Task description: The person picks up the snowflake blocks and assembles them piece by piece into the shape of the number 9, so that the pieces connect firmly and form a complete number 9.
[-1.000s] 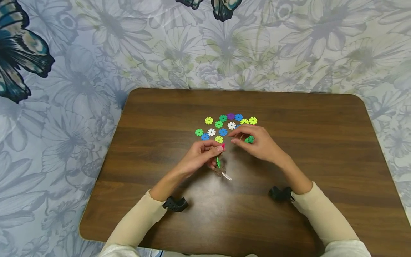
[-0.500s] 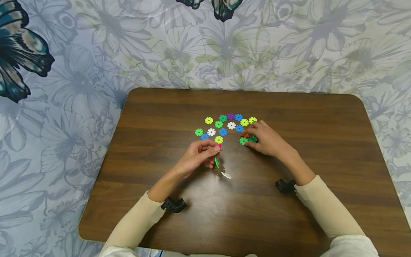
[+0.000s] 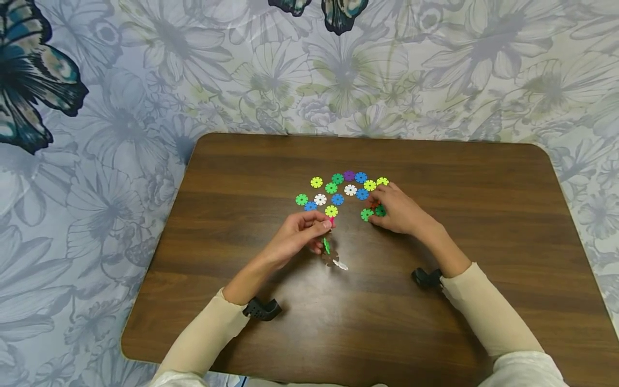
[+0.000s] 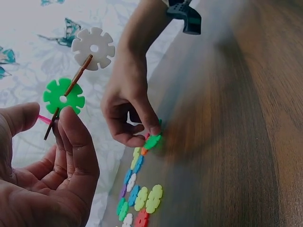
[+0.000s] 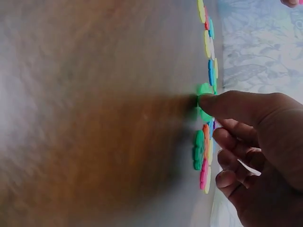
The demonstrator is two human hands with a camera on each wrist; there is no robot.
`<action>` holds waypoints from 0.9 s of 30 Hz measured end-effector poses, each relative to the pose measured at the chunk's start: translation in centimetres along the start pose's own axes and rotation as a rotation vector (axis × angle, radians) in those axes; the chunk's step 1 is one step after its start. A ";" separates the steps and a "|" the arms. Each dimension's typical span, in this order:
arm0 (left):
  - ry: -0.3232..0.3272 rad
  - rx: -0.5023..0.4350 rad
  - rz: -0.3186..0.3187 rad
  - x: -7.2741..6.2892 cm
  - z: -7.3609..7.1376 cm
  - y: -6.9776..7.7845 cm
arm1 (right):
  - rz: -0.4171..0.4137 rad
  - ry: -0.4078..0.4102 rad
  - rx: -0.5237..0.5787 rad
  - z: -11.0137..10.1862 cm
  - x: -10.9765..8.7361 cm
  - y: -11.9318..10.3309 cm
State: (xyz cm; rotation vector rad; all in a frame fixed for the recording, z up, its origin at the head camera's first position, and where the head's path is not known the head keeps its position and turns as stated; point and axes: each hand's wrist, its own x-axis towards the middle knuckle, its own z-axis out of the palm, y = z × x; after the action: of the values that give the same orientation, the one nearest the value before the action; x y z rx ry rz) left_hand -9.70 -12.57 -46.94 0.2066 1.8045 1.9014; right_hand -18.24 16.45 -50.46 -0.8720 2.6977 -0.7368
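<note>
My left hand (image 3: 304, 231) pinches a pink interlocking disc (image 4: 44, 119), seen nearly edge-on, between thumb and fingers. From it runs a short chain of notched plastic discs: brown ones (image 4: 78, 75) edge-on, a green one (image 4: 51, 91) and a white one (image 4: 105, 41) at the far end. Over the right side of the loose discs is my right hand (image 3: 401, 209), its thumb and index fingertips at a green disc (image 4: 152, 142) low over the table. A dark green disc (image 3: 380, 211) and a red-orange one (image 3: 374, 204) lie partly under those fingers.
Several loose discs lie flat on the brown wooden table (image 3: 242, 177), among them a yellow one (image 3: 331, 211), a white one (image 3: 350, 190) and a purple one (image 3: 349, 176). A flower-patterned wall (image 3: 261, 64) stands behind the table. Each wrist bears a black camera (image 3: 263, 309).
My right hand has moved right, away from beside my left hand, to the green discs, and its fingers have come down there. My left hand keeps hold of the chain, almost still.
</note>
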 end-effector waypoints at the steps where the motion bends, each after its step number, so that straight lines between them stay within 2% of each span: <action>1: 0.000 -0.001 0.000 0.0 0.0 0.0 | -0.003 0.006 0.012 0.1 0.0 -0.1; 3: -0.003 -0.006 0.003 0.0 0.0 0.0 | -0.011 0.024 0.043 0.2 -0.2 -0.3; 6: -0.001 -0.009 0.004 0.0 0.0 0.1 | -0.042 0.049 0.149 0.1 -0.2 -0.9; 14: -0.001 0.007 -0.006 0.0 0.1 0.1 | -0.072 0.067 0.639 -0.9 0.1 -3.5; 18: -0.012 0.020 -0.016 0.0 0.1 0.0 | -0.092 0.038 0.801 -1.3 0.2 -4.7; 22: -0.028 0.024 -0.013 0.0 0.1 0.0 | -0.115 0.019 0.857 -1.4 0.2 -5.6; 27: -0.039 0.031 -0.002 -0.1 0.1 0.1 | -0.135 -0.004 0.874 -1.3 0.2 -6.3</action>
State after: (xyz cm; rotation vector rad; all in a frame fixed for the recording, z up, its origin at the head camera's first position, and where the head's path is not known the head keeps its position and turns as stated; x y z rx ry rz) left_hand -9.62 -12.54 -46.80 0.2499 1.8086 1.8564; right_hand -15.76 12.45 -46.14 -0.7887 1.9567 -1.7264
